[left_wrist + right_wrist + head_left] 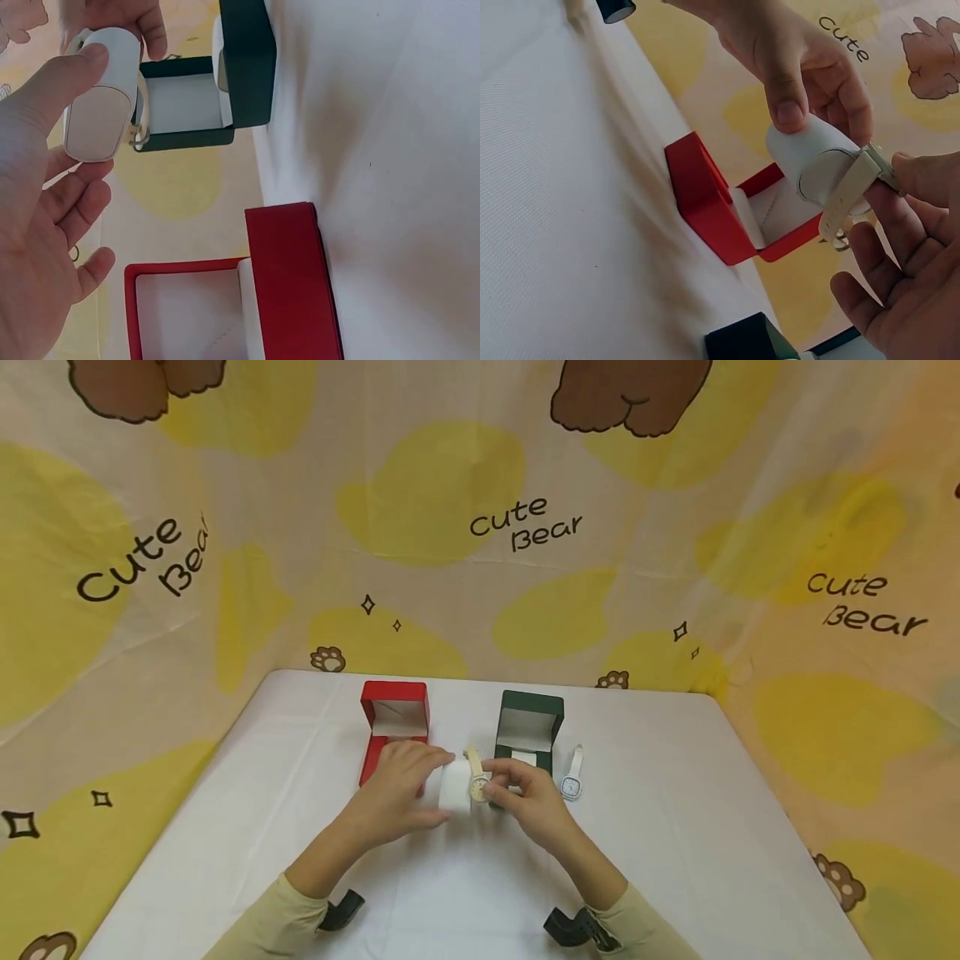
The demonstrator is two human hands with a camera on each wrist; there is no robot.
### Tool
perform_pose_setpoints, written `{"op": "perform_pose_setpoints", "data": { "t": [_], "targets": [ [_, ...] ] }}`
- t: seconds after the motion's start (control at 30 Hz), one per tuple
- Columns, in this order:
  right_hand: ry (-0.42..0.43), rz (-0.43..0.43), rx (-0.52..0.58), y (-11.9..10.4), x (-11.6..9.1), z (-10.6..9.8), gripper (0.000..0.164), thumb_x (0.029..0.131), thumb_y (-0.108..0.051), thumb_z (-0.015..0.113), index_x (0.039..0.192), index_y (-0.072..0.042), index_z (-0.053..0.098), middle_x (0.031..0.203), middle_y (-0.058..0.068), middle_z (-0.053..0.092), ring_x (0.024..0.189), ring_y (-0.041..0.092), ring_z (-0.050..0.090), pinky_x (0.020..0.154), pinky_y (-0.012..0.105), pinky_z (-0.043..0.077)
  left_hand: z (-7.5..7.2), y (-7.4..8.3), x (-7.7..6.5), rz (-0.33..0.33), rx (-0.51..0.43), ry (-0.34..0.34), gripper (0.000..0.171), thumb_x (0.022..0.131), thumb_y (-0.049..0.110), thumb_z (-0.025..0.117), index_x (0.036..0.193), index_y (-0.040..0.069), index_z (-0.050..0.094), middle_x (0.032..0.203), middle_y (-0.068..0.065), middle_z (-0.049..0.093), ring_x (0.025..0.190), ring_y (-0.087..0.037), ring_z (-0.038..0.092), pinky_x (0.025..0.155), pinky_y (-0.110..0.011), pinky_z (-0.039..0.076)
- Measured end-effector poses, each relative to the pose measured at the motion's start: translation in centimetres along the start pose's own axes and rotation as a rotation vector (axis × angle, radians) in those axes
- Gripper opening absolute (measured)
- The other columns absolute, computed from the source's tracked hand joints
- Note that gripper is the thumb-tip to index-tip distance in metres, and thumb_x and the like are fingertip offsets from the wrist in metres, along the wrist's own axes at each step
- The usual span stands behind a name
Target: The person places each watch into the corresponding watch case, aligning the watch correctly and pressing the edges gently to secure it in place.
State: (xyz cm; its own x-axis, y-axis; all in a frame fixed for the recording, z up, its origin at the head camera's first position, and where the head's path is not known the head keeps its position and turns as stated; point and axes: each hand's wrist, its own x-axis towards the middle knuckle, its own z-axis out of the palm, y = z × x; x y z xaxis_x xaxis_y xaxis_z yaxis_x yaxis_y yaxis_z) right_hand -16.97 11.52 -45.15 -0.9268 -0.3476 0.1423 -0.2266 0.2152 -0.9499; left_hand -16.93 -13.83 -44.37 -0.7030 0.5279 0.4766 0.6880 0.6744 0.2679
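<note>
My left hand [390,793] grips a white watch cushion [454,787] between thumb and fingers, over the middle of the table. Beside it, my right hand [534,795] pinches a cream-strapped wristwatch [477,768] by its case. In the right wrist view the pale strap [849,191] hangs in a loop at the end of the cushion [814,154], overlapping it. The left wrist view shows the cushion's flat oval end [96,126] with the thumb pressed on its side. An open red watch box [394,693] stands behind the left hand, partly hidden by it.
An open dark green watch box [532,703] stands behind the right hand, with a white piece [525,758] inside. To its right a white wristwatch [572,783] lies on the white tablecloth [675,827]. A printed curtain [420,493] surrounds the back and sides.
</note>
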Motion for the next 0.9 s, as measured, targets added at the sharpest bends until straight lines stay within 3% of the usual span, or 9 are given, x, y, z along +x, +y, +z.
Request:
{"op": "perform_pose_setpoints", "data": {
  "t": [0.17,0.47,0.9],
  "targets": [
    [-0.018,-0.004,-0.017,0.1,0.1,0.1,0.031,0.094,-0.016,0.075,0.123,-0.007,0.071,0.091,0.007,0.069,0.087,0.013,0.062,0.078,0.025,0.054,0.3,0.2,0.0,0.015,0.033,0.000,0.075,0.068,0.041,0.096,0.129,0.011,0.065,0.126,-0.001,0.067,0.119,-0.023,0.058,0.104,-0.051,0.039],
    [0.037,0.031,-0.008,0.3,0.0,0.3,0.027,0.091,-0.017,0.078,0.116,-0.009,0.073,0.090,0.008,0.072,0.087,0.012,0.063,0.075,0.024,0.052,0.9,0.3,-0.2,0.016,0.036,-0.017,0.075,0.069,0.043,0.095,0.130,0.012,0.064,0.126,-0.001,0.067,0.120,-0.021,0.056,0.104,-0.048,0.039],
    [0.107,0.028,-0.001,0.5,0.0,0.5,0.018,0.088,-0.022,0.081,0.104,-0.015,0.075,0.085,0.000,0.072,0.091,0.013,0.064,0.078,0.027,0.049,1.2,0.7,-0.3,0.084,0.010,0.058,0.079,0.067,0.041,0.096,0.132,0.010,0.064,0.126,-0.003,0.065,0.120,-0.022,0.056,0.102,-0.048,0.041]
  ]
}}
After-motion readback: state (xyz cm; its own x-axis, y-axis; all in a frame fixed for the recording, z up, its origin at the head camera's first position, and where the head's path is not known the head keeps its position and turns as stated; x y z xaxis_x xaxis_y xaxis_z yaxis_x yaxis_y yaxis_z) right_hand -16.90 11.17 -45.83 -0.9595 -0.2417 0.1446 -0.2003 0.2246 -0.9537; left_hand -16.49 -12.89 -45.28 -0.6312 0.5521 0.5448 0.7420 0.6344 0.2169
